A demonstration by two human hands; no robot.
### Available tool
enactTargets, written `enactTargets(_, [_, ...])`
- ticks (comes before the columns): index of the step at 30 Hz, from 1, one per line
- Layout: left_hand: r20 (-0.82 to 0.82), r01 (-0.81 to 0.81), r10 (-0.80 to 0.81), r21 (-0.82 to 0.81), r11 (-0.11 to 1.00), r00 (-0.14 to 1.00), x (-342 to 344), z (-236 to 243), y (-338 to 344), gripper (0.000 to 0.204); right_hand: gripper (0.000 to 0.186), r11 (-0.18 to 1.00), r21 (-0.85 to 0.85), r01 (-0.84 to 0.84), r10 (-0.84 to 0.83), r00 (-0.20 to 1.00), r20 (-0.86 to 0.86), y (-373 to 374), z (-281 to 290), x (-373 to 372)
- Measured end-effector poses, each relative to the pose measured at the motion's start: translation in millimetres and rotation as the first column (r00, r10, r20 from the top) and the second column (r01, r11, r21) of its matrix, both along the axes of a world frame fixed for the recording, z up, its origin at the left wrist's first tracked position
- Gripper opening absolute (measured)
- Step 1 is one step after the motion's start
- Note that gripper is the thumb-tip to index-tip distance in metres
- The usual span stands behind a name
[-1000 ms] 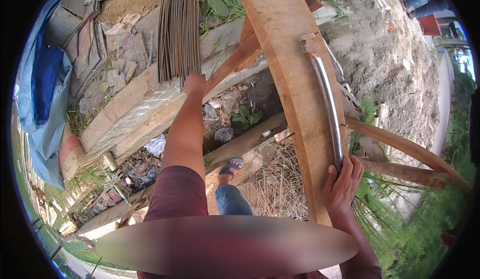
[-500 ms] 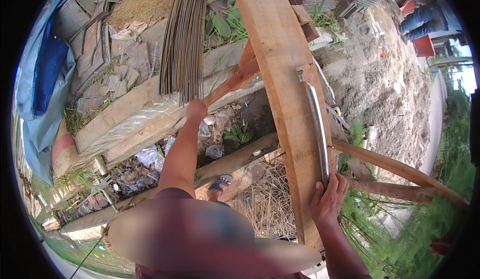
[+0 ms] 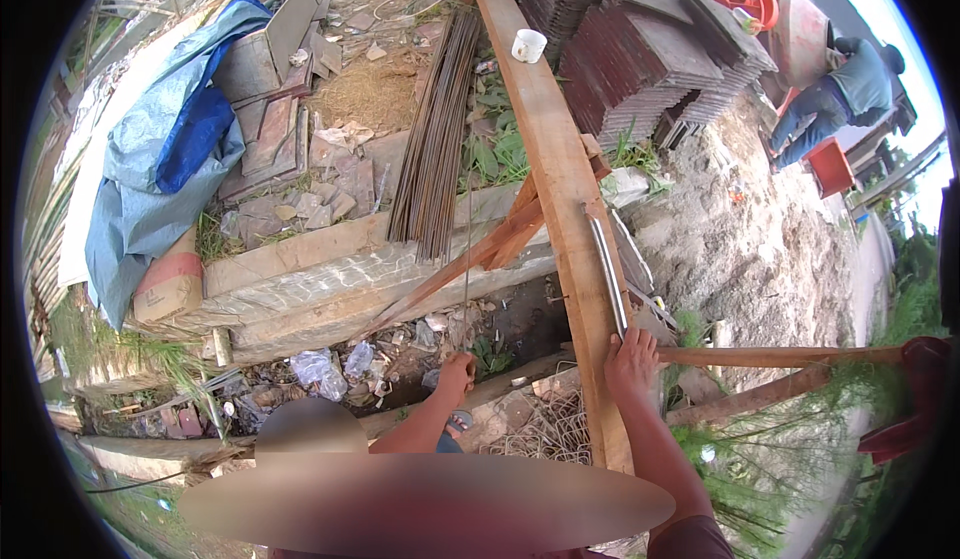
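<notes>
My left hand [image 3: 457,374] is closed on a thin rusty rod [image 3: 467,299], which stands out below the bundle of rods [image 3: 430,149] over a littered trench. My right hand [image 3: 630,364] grips the lower end of a long silver metal bar [image 3: 607,269] lying along the wooden beam [image 3: 570,219]; the bar's far end is hard to make out now. A white cup [image 3: 528,45] sits farther up that beam. Bent wire pieces [image 3: 540,429] lie below, between my hands.
Stacked tiles [image 3: 640,69] stand beyond the beam. A co-worker [image 3: 850,89] bends by a concrete mixer [image 3: 795,29] and red container [image 3: 825,164]. Blue tarpaulin [image 3: 150,229] lies left. A lower timber [image 3: 760,357] crosses right of the beam. Sand [image 3: 740,229] is heaped behind it.
My left hand has come down from the bundle with one rod in it. The view has tilted up, showing more tiles, the cup and the mixer. My right hand stays on the bar.
</notes>
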State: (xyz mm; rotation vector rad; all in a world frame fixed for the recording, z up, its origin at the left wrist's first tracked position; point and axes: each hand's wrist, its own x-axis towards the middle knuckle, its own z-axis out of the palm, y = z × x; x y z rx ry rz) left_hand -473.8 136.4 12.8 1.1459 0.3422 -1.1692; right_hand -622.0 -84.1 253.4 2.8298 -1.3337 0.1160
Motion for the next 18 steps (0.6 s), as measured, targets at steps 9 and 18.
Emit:
enactTargets(9, [-0.112, -0.085, 0.06, -0.238, 0.968, 0.992, -34, 168, 48, 0.023, 0.028, 0.972, 0.236, 0.008, -0.088, 0.939, 0.333, 52, 21, -30])
enactTargets(18, [0.164, -0.034, 0.073, -0.229, 0.973, 0.984, -229, 131, 218, 0.027, 0.032, 0.919, 0.39, -0.056, -0.159, 0.853, 0.498, 254, -56, -294])
